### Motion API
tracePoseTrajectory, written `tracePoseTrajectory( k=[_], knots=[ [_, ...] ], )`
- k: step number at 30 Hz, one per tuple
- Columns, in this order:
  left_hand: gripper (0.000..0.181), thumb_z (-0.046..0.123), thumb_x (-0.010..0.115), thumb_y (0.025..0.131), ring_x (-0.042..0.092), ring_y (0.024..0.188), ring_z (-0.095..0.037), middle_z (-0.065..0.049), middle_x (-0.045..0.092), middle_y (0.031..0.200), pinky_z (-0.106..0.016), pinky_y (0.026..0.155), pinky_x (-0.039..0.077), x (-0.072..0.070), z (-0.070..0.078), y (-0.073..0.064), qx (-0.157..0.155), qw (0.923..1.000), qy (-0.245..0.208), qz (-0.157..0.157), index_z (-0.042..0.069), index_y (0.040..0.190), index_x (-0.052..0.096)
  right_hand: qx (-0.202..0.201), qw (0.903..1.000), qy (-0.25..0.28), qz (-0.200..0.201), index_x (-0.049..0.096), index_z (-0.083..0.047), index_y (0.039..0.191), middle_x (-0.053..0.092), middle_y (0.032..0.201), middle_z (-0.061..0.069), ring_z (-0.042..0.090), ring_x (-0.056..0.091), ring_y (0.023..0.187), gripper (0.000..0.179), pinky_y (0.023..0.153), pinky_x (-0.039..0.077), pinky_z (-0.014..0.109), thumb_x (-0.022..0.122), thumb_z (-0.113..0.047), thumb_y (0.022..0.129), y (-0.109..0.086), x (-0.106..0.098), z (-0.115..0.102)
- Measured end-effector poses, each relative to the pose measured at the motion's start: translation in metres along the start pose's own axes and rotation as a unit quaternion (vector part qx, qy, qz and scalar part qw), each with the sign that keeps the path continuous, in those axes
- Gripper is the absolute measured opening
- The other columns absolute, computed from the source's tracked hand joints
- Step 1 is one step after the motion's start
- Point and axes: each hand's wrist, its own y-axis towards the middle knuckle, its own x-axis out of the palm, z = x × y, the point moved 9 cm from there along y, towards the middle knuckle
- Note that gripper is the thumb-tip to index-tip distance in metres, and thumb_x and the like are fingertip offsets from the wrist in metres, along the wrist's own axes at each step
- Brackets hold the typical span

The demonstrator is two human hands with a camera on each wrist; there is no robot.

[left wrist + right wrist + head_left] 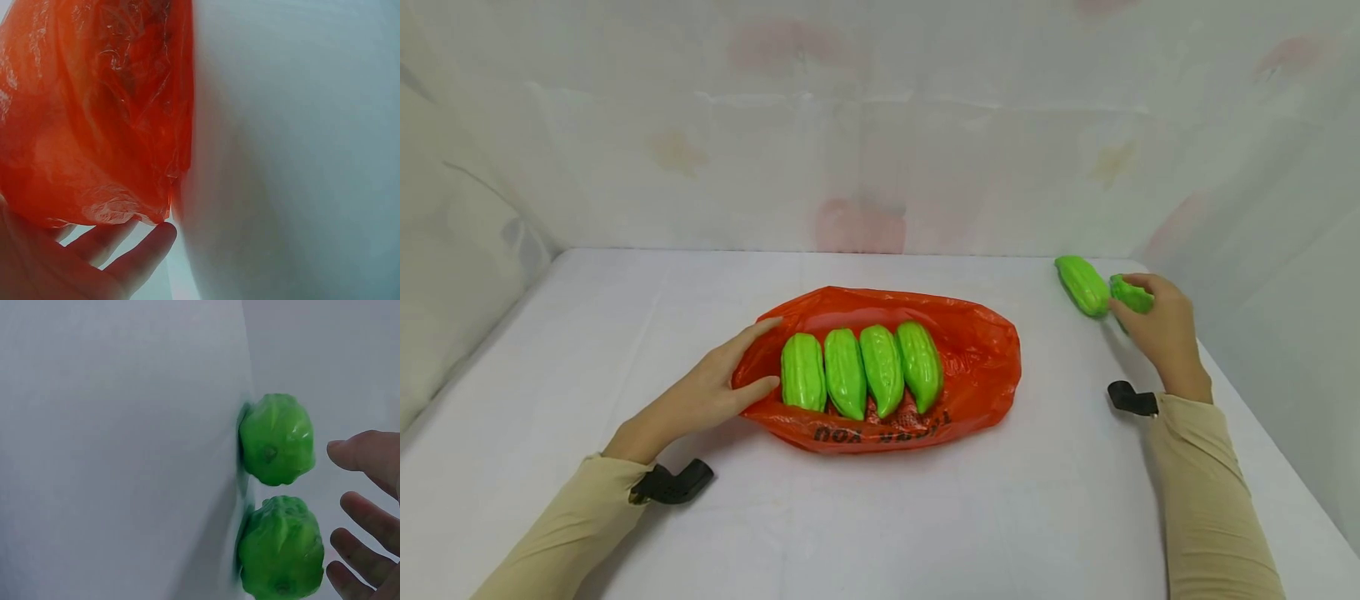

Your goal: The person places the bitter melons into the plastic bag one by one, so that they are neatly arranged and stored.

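A red plastic bag (992,367) with dark printed letters lies with its mouth spread wide. Inside it, several glossy green bitter melons (846,371) sit side by side in a row. My left hand (722,375) is at the bag's left end, thumb and forefinger spread over the rim; the left wrist view has other fingers (140,259) straight against the outside. Over at the far right, my right hand (1161,321) reaches over one bitter melon (1127,293), thumb and fingers parted around it. The right wrist view shows space between the fingertips and that melon (281,550).
Another bitter melon (1082,286) lies just left of the one by my right hand. The white tabletop (887,525) is bordered by pale hanging cloth (925,167) at the back and sides. Black wrist mounts (1131,398) stick out from both sleeves.
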Motion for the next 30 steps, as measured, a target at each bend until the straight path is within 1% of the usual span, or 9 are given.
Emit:
tracePoseTrajectory(
  k=[6,10,16,18,23,30],
  knots=[
    [0.071,0.022,0.063,0.097,0.037,0.143,-0.039,-0.014,0.037,0.157,-0.067,0.111,0.034,-0.001,0.002,0.000,0.004,1.0000,-0.002,0.000,0.018,0.156,0.026,0.013,0.9999,-0.008,0.008,0.055,0.009,0.132,0.049,0.137,0.038,0.055,0.042,0.129,0.046,0.108,0.034,0.066,0.065,-0.011,0.091,-0.002,-0.003,0.011],
    [0.070,0.023,0.063,0.097,0.037,0.143,-0.038,-0.014,0.037,0.157,-0.066,0.111,0.034,-0.001,0.002,0.001,0.003,1.0000,-0.001,0.000,0.019,0.156,0.026,0.027,0.9995,-0.013,0.005,0.053,0.009,0.134,0.045,0.140,0.038,0.056,0.040,0.130,0.047,0.108,0.033,0.066,0.063,-0.012,0.093,-0.003,-0.005,0.019],
    [0.070,0.023,0.063,0.097,0.038,0.143,-0.038,-0.013,0.038,0.157,-0.066,0.111,0.035,-0.001,0.002,0.001,0.004,1.0000,-0.002,0.001,0.020,0.156,0.026,0.028,0.9992,-0.025,-0.007,0.051,0.011,0.134,0.046,0.135,0.041,0.055,0.043,0.123,0.048,0.100,0.036,0.066,0.063,-0.011,0.093,-0.003,-0.002,0.025],
    [0.070,0.022,0.063,0.097,0.038,0.143,-0.038,-0.013,0.038,0.157,-0.066,0.111,0.036,-0.001,0.002,0.001,0.003,1.0000,-0.003,0.000,0.020,0.156,0.026,0.031,0.9991,-0.026,-0.013,0.050,0.011,0.135,0.045,0.135,0.042,0.056,0.044,0.121,0.049,0.098,0.037,0.065,0.063,-0.011,0.093,-0.003,-0.001,0.025],
    [0.070,0.022,0.063,0.097,0.037,0.143,-0.038,-0.014,0.038,0.157,-0.066,0.111,0.035,-0.001,0.002,0.001,0.002,1.0000,-0.002,0.001,0.020,0.156,0.026,0.046,0.9979,-0.026,-0.036,0.045,0.012,0.138,0.039,0.140,0.043,0.059,0.042,0.122,0.053,0.100,0.038,0.067,0.061,-0.010,0.093,-0.003,0.001,0.028],
    [0.070,0.021,0.063,0.096,0.037,0.143,-0.039,-0.014,0.038,0.156,-0.066,0.112,0.033,-0.001,0.002,0.000,0.010,0.9999,0.000,0.003,0.018,0.156,0.026,0.070,0.9942,-0.032,-0.075,0.039,0.010,0.144,0.032,0.145,0.043,0.061,0.040,0.124,0.059,0.098,0.039,0.068,0.059,-0.014,0.094,-0.003,0.003,0.033]
  ],
)
